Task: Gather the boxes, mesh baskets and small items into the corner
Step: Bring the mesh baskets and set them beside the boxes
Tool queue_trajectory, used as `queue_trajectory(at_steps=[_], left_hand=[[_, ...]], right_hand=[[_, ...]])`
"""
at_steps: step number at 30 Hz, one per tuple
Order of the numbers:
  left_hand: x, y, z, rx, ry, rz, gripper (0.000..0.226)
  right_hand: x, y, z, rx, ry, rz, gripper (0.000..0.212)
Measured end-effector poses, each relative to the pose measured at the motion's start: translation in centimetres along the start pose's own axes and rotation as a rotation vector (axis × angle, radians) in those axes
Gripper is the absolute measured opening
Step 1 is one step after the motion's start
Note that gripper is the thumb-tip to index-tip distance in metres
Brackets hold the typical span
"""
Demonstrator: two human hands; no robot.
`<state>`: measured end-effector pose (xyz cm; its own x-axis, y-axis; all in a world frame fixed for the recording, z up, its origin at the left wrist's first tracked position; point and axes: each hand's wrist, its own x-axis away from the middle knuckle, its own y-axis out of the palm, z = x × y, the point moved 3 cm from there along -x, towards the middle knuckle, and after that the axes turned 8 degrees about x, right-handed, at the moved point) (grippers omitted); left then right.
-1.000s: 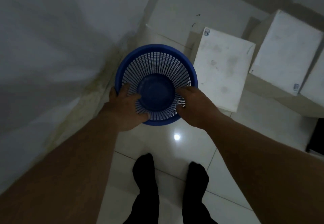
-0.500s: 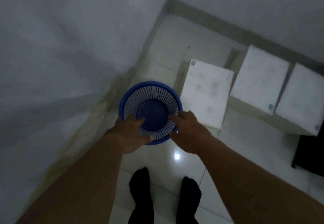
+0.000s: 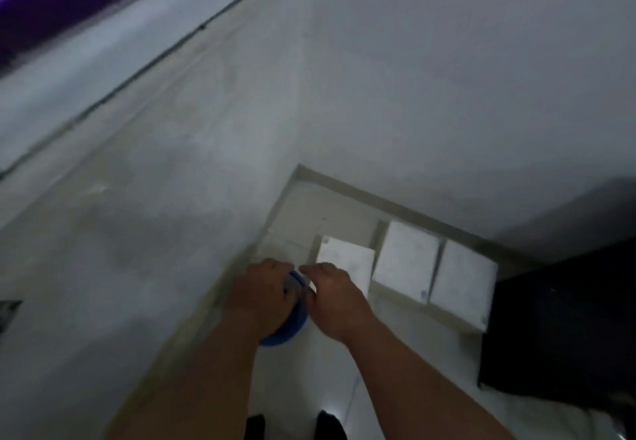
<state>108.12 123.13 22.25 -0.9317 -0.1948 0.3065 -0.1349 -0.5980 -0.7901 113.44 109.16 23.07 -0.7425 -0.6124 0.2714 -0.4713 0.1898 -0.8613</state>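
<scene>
A blue mesh basket (image 3: 292, 328) stands upside down on the pale floor beside the left wall, mostly covered by my hands. My left hand (image 3: 260, 293) lies over its raised base and left side. My right hand (image 3: 332, 298) rests at its right edge with fingers curled; the frame is blurred and I cannot tell how firm either grip is. Three white boxes sit in a row to the right: the nearest box (image 3: 346, 262), the middle box (image 3: 406, 260) and the far right box (image 3: 461, 283).
Two grey walls meet in a corner (image 3: 299, 171) just beyond the boxes. A large black object (image 3: 564, 329) stands on the floor at the right. My dark-socked feet (image 3: 292, 426) are at the bottom edge.
The view has tilted upward, so more wall shows and the basket sits lower and smaller. My hands have closed further over the basket, hiding most of its mesh.
</scene>
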Motion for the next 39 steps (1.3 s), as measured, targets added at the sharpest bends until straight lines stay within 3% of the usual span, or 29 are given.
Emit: queue_trajectory(at_steps=[5,10,17,24,28,34,39], left_hand=[[2.7,-5.7,9.1,0.001,0.201,0.069,0.039],[3.8,-8.5,16.9,-0.087,0.504,0.087,0.033],[12.1,-2.3,27.2,-0.210,0.965,-0.083,0.032],[33.9,10.9,39.1,-0.295,1.475,-0.440,0.029],[49.4,18.1,41.4,-0.304,1.749,-0.601,0.048],[72.1,26.9,40.9,-0.395,1.988,-0.809,0.047],[83.5,32.6,41.1,-0.443,2.065,-0.942,0.048]], right_hand=[[5.7,-8.2,-2.2,0.019,0.123,0.103,0.045],[11.4,-14.3,-1.9,0.063,0.322,0.326,0.043],[28.1,-15.4,0.1,0.074,0.730,0.461,0.040],[55.6,-9.8,0.5,0.007,1.292,0.629,0.034],[71.7,-4.1,-3.4,-0.055,1.577,0.707,0.035],[91.6,6.1,-9.7,-0.188,1.925,0.695,0.037],[102.2,12.2,-11.8,-0.281,2.077,0.724,0.040]])
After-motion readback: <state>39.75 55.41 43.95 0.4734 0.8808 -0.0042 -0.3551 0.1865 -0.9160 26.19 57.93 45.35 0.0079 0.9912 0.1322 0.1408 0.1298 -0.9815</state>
